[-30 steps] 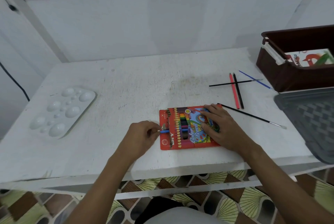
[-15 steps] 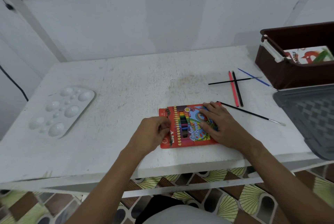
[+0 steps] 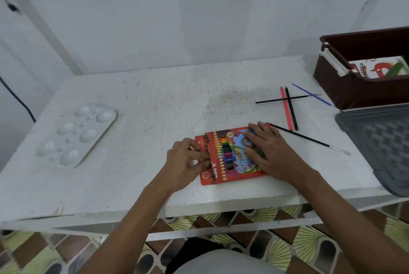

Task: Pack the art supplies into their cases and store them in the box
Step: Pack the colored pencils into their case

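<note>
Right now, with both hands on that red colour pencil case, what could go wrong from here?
1. The left hand works at the open left end of the pencil case while only the flat right hand steadies it; pencils could jam or the case could slide.
2. The case lies near the table's front edge, so a push might tip it off.
3. The black paintbrush lies just beyond the right hand and could be knocked away.

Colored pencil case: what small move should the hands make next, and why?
Probably close the flap of the colored pencil case. The left hand pinches at its open left end, the right hand lies flat on it, and no pencil sticks out. Brushes and pencils on the table come later.
</note>
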Tool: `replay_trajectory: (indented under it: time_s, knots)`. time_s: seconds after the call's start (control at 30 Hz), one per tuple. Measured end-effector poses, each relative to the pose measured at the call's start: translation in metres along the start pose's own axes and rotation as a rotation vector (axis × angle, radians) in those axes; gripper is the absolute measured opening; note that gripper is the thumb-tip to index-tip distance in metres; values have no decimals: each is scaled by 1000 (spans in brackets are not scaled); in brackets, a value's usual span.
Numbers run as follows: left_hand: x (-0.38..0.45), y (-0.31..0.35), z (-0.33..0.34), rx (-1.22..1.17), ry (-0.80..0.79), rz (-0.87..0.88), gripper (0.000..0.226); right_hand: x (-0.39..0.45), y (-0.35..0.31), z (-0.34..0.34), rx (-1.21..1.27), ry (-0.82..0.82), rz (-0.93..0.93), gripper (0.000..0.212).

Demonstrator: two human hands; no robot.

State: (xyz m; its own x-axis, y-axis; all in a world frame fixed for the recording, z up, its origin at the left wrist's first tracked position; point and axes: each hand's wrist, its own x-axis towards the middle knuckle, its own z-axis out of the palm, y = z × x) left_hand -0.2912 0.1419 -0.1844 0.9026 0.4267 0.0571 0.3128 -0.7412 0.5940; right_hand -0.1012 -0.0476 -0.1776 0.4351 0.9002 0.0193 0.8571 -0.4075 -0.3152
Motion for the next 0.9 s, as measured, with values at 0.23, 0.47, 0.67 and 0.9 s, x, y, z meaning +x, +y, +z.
replay_trajectory:
  time_s: [0.23,0.47,0.67,0.9]
  knots:
    - [13,16,-3,-28,97,95,26,1,0,4,-98,-11,29,76]
    - [14,21,14,307,-166,221,58,2,-4,6,-173,-73,134,98]
    - [25,19,11,328,-270,213,57,-5,-3,6,-140,-58,156,98]
    - [90,56,8,229,-68,290,31,-32,24,-13,-25,-30,204,91]
